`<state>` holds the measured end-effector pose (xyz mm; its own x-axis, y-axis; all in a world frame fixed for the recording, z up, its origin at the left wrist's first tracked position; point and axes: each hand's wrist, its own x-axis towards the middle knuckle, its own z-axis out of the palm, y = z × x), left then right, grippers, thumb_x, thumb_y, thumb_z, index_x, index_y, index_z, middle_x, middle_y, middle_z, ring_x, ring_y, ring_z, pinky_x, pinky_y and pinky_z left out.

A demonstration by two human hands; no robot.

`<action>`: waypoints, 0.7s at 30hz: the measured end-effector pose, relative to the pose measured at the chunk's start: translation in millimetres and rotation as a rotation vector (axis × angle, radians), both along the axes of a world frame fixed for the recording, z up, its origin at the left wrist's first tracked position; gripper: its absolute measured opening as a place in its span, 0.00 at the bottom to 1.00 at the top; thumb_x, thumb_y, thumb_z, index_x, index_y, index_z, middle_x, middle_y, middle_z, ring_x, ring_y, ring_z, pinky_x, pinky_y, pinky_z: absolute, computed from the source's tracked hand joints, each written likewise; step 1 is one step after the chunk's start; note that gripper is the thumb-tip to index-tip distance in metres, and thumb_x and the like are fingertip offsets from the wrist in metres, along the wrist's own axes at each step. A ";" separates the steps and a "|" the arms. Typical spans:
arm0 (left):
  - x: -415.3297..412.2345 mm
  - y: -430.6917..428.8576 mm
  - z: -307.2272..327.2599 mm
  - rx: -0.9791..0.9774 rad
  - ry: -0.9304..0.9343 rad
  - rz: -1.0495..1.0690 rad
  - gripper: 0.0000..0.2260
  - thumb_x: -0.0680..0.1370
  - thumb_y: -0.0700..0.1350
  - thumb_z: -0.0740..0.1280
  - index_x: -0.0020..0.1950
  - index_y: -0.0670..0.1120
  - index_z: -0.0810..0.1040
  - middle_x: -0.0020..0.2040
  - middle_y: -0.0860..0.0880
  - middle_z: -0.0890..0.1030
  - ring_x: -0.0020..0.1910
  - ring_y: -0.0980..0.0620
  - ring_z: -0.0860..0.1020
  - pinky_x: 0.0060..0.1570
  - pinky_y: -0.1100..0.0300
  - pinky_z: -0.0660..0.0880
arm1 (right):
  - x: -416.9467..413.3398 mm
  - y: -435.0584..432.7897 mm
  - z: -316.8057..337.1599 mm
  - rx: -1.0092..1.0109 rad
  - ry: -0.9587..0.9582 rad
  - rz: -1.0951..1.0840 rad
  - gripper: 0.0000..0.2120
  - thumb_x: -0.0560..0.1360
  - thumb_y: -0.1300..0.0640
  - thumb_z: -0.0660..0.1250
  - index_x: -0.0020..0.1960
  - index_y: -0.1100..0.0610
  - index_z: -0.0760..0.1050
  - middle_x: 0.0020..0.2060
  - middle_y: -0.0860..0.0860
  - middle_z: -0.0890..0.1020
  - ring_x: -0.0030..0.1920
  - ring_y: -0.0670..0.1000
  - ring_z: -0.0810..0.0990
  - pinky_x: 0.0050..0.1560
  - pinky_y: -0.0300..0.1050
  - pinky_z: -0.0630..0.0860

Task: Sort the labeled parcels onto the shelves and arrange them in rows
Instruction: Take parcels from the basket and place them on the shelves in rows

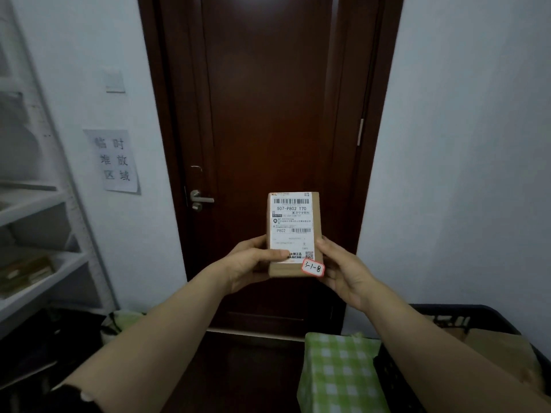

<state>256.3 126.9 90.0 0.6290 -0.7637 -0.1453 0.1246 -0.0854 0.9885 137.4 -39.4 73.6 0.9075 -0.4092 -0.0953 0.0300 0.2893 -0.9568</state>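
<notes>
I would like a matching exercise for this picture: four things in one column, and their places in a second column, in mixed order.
Things:
1. parcel
2. paper sign
3. green checked cloth
4. black crate

Places:
A. on the wall, left of the door
B. bottom right corner
C. held between the left hand and the right hand
D. low down, just left of the crate

Pairs: 1-C, 2-A, 3-D, 4-B

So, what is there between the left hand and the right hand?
The cardboard parcel, upright, gripped by left hand and right hand; head view.
</notes>
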 end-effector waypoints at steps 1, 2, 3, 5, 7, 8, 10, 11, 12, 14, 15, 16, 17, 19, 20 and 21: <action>2.8 9.7 -2.2 0.004 0.003 0.026 0.23 0.69 0.42 0.74 0.63 0.51 0.76 0.56 0.50 0.83 0.59 0.49 0.79 0.58 0.52 0.75 | 6.6 6.8 -3.0 -0.001 0.005 0.008 0.34 0.63 0.46 0.73 0.68 0.51 0.72 0.52 0.52 0.84 0.57 0.52 0.80 0.59 0.48 0.75; 5.0 19.8 -4.5 0.010 0.007 0.051 0.24 0.68 0.42 0.74 0.63 0.51 0.76 0.56 0.50 0.83 0.58 0.49 0.79 0.59 0.52 0.75 | 13.0 13.9 -6.4 -0.003 0.015 0.017 0.35 0.63 0.45 0.73 0.68 0.51 0.72 0.52 0.52 0.84 0.57 0.52 0.80 0.60 0.48 0.74; 6.5 30.4 -6.6 0.014 0.011 0.078 0.24 0.68 0.43 0.75 0.63 0.51 0.76 0.55 0.50 0.83 0.58 0.49 0.79 0.60 0.51 0.75 | 19.3 22.0 -9.6 -0.004 0.022 0.033 0.35 0.62 0.44 0.72 0.68 0.51 0.72 0.51 0.52 0.85 0.56 0.52 0.81 0.59 0.48 0.75; 7.2 53.0 -10.9 0.018 0.027 0.147 0.23 0.69 0.43 0.74 0.63 0.51 0.76 0.55 0.50 0.83 0.58 0.50 0.79 0.59 0.52 0.75 | 32.3 39.6 -13.6 -0.011 0.024 0.092 0.36 0.60 0.42 0.72 0.67 0.50 0.73 0.51 0.52 0.85 0.54 0.52 0.81 0.53 0.46 0.75; 4.7 80.6 -14.4 0.025 0.043 0.232 0.21 0.71 0.42 0.74 0.63 0.51 0.77 0.55 0.50 0.83 0.57 0.51 0.79 0.54 0.56 0.76 | 47.5 62.3 -16.5 -0.022 0.019 0.178 0.36 0.60 0.42 0.72 0.67 0.47 0.72 0.51 0.51 0.84 0.55 0.52 0.80 0.53 0.46 0.73; 2.6 96.0 -15.2 0.030 0.047 0.276 0.20 0.71 0.43 0.73 0.63 0.51 0.77 0.55 0.50 0.83 0.57 0.51 0.79 0.52 0.57 0.75 | 55.0 75.4 -17.7 -0.029 0.014 0.223 0.33 0.62 0.43 0.72 0.66 0.46 0.73 0.50 0.50 0.85 0.56 0.52 0.79 0.54 0.47 0.72; -0.5 131.3 -17.1 0.041 0.044 0.375 0.22 0.69 0.47 0.75 0.63 0.53 0.77 0.55 0.51 0.83 0.58 0.50 0.79 0.57 0.56 0.73 | 69.7 107.1 -20.0 -0.031 0.008 0.320 0.23 0.68 0.47 0.71 0.62 0.43 0.74 0.47 0.48 0.85 0.54 0.51 0.79 0.53 0.47 0.72; -2.5 151.1 -17.0 0.043 0.035 0.430 0.26 0.66 0.49 0.76 0.63 0.54 0.77 0.55 0.51 0.83 0.57 0.51 0.79 0.61 0.54 0.71 | 76.6 125.1 -21.4 -0.018 0.005 0.365 0.18 0.71 0.50 0.70 0.60 0.42 0.75 0.47 0.48 0.86 0.53 0.51 0.80 0.51 0.46 0.73; -5.1 171.1 -16.6 0.039 0.028 0.489 0.29 0.64 0.50 0.78 0.64 0.55 0.77 0.55 0.52 0.83 0.55 0.52 0.79 0.65 0.52 0.69 | 83.0 143.5 -22.1 0.001 0.001 0.406 0.15 0.72 0.51 0.69 0.58 0.42 0.75 0.47 0.48 0.86 0.51 0.50 0.81 0.48 0.45 0.74; -11.4 212.1 -15.4 0.035 0.026 0.616 0.29 0.64 0.50 0.79 0.65 0.55 0.77 0.55 0.52 0.83 0.55 0.52 0.80 0.68 0.49 0.66 | 92.0 182.6 -20.8 0.033 -0.006 0.493 0.13 0.73 0.54 0.69 0.56 0.42 0.76 0.46 0.50 0.86 0.48 0.50 0.82 0.45 0.44 0.75; -15.5 232.5 -14.7 0.034 0.030 0.678 0.27 0.66 0.48 0.77 0.64 0.55 0.77 0.55 0.52 0.84 0.57 0.51 0.79 0.67 0.49 0.68 | 95.4 202.5 -20.1 0.045 -0.011 0.543 0.13 0.73 0.54 0.69 0.55 0.43 0.76 0.45 0.50 0.86 0.47 0.49 0.82 0.45 0.44 0.75; -20.9 251.4 -13.2 0.029 0.037 0.734 0.24 0.69 0.47 0.76 0.64 0.54 0.78 0.54 0.51 0.84 0.58 0.50 0.79 0.65 0.50 0.70 | 97.6 222.1 -18.9 0.052 -0.016 0.590 0.13 0.73 0.55 0.69 0.56 0.43 0.76 0.44 0.50 0.86 0.45 0.49 0.83 0.45 0.44 0.75; -26.4 271.3 -12.0 0.022 0.043 0.786 0.21 0.71 0.47 0.74 0.63 0.54 0.78 0.54 0.51 0.84 0.57 0.50 0.79 0.63 0.50 0.72 | 99.6 242.6 -17.2 0.052 -0.021 0.638 0.14 0.73 0.55 0.69 0.57 0.45 0.76 0.44 0.50 0.86 0.44 0.49 0.83 0.45 0.44 0.75; -38.0 310.1 -7.0 -0.004 0.044 0.873 0.15 0.74 0.46 0.70 0.61 0.53 0.79 0.54 0.49 0.84 0.56 0.48 0.79 0.63 0.49 0.72 | 102.8 284.2 -10.9 0.051 -0.031 0.733 0.18 0.72 0.54 0.69 0.62 0.46 0.76 0.47 0.52 0.86 0.43 0.49 0.83 0.44 0.43 0.75; -44.2 329.5 -3.8 -0.024 0.038 0.906 0.13 0.74 0.46 0.69 0.59 0.53 0.80 0.54 0.49 0.84 0.56 0.48 0.79 0.63 0.49 0.71 | 104.1 305.3 -6.9 0.055 -0.032 0.773 0.20 0.72 0.54 0.69 0.63 0.47 0.75 0.48 0.52 0.85 0.43 0.49 0.82 0.43 0.43 0.75; -49.9 349.8 -0.7 -0.033 0.029 0.939 0.12 0.75 0.46 0.69 0.58 0.54 0.80 0.53 0.49 0.84 0.55 0.49 0.79 0.62 0.50 0.71 | 106.1 326.5 -3.0 0.059 -0.039 0.811 0.21 0.71 0.54 0.69 0.64 0.47 0.75 0.49 0.52 0.85 0.43 0.49 0.82 0.42 0.42 0.75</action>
